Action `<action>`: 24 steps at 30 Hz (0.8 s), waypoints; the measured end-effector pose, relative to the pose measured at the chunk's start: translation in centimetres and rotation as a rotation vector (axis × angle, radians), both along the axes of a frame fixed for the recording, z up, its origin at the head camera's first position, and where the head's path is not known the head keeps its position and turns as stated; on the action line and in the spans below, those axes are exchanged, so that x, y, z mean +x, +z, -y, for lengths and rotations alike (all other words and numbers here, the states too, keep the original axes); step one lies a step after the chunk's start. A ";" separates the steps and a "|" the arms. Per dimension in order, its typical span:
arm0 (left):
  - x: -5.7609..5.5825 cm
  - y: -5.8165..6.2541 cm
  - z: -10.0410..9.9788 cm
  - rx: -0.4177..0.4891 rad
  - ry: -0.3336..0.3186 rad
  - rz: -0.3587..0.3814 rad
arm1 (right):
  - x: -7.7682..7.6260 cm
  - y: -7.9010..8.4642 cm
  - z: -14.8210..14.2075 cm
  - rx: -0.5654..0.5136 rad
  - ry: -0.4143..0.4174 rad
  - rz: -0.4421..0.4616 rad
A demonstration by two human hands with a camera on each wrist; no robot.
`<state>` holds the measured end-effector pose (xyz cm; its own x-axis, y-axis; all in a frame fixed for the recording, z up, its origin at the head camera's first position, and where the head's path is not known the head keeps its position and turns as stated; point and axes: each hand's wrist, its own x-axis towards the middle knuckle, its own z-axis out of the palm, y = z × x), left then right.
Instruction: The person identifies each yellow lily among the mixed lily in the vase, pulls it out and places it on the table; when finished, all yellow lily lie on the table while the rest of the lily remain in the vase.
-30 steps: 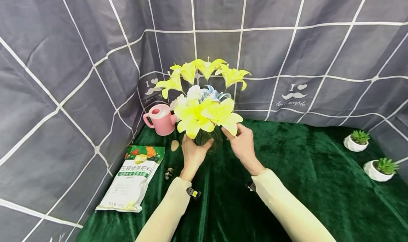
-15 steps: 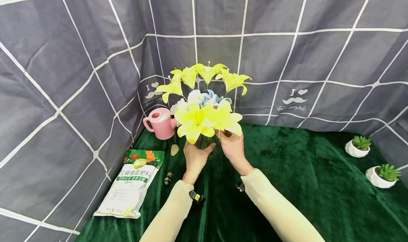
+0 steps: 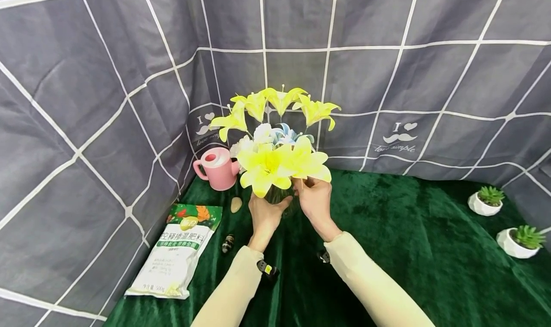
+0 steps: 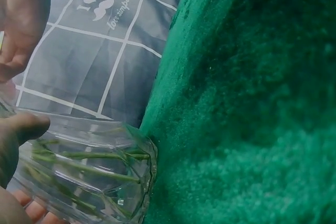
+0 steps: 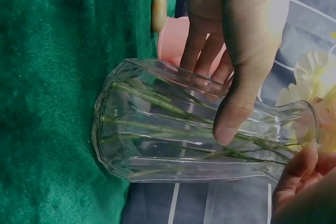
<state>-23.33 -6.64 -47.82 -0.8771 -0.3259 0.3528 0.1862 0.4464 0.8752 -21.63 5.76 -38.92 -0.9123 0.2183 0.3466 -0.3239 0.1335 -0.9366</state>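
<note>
In the right wrist view a clear ribbed glass vase holds several green stems and stands on green velvet cloth. My left hand grips the vase's body, thumb on the near side and fingers around the other. My right hand is at the vase's mouth, its fingertips pinching just below the front right yellow lily; the petals partly hide this pinch. Beside it is another big yellow lily. Behind them are white flowers, a blue flower and several smaller yellow lilies.
Left of the vase stand a pink watering can and a white-green fertilizer bag. A pale pebble and a dark striped stone lie nearby. Two potted succulents sit far right. Grey checked curtain surrounds the cloth.
My right hand has moved left and inward, from the lily's outer petal to under the bloom by the vase's mouth. That lily has turned slightly. My left hand keeps its hold on the vase.
</note>
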 end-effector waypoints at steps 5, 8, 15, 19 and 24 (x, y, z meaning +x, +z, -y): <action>-0.1 0.0 0.1 0.019 -0.006 0.009 | -0.1 -0.1 0.1 0.010 -0.030 -0.044; -0.1 0.1 0.1 0.027 -0.006 0.022 | -0.2 -0.2 0.2 0.027 -0.047 -0.051; 0.1 0.1 0.1 0.024 -0.002 0.013 | -0.3 -0.3 0.5 0.080 -0.082 -0.062; 0.1 -0.1 0.0 0.021 0.003 0.013 | -1.4 -1.9 0.2 0.119 -0.079 -0.099; 0.0 -0.4 -0.3 0.026 0.009 0.023 | -2.1 -3.2 0.0 0.137 -0.090 -0.152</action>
<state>-23.34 -6.37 -48.19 -0.8817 -0.3427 0.3242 0.1624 0.4248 0.8906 -23.76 5.78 -42.11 -0.8264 0.2375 0.5106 -0.4410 0.2909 -0.8490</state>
